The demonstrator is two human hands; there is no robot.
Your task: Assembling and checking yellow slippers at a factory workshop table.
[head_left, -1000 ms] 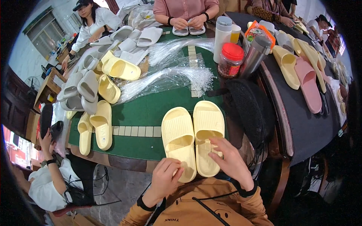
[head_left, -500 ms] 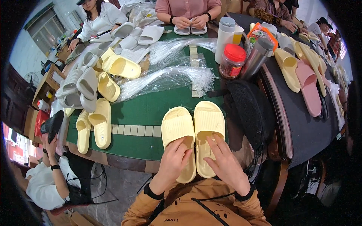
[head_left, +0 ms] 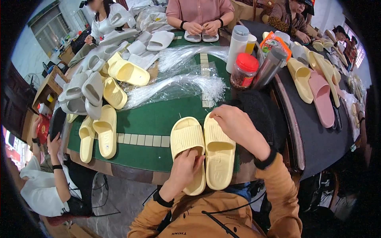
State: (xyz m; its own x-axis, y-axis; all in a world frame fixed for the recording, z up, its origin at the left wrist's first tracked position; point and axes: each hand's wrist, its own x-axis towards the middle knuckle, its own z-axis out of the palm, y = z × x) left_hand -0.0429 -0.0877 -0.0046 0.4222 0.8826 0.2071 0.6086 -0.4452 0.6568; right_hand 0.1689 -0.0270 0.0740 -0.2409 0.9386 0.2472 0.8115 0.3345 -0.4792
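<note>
Two pale yellow slide slippers lie side by side before me, toes pointing away. My left hand (head_left: 185,168) reaches into the left slipper (head_left: 186,133), fingers curled and their tips hidden under its strap. A thin strand sticks up from that slipper's toe. Over the toe of the right slipper (head_left: 220,158) is my right hand (head_left: 234,123), its fingers bent together in a pinch. What either hand grips, if anything, cannot be made out. A fine strand also lies on the right slipper's footbed.
Bundles of clear plastic strands (head_left: 178,89) lie on the green table mat (head_left: 147,117). Yellow slippers (head_left: 105,133) and grey slippers (head_left: 93,91) are piled left. A red-lidded jar (head_left: 245,71), bottles and a black bag (head_left: 264,119) stand right. Co-workers sit around; one opposite handles grey slippers.
My right hand has left the right slipper's opening and moved forward to its toe, its spread fingers now pinched. My left hand stays in the left slipper. Both slippers sit slightly nearer me.
</note>
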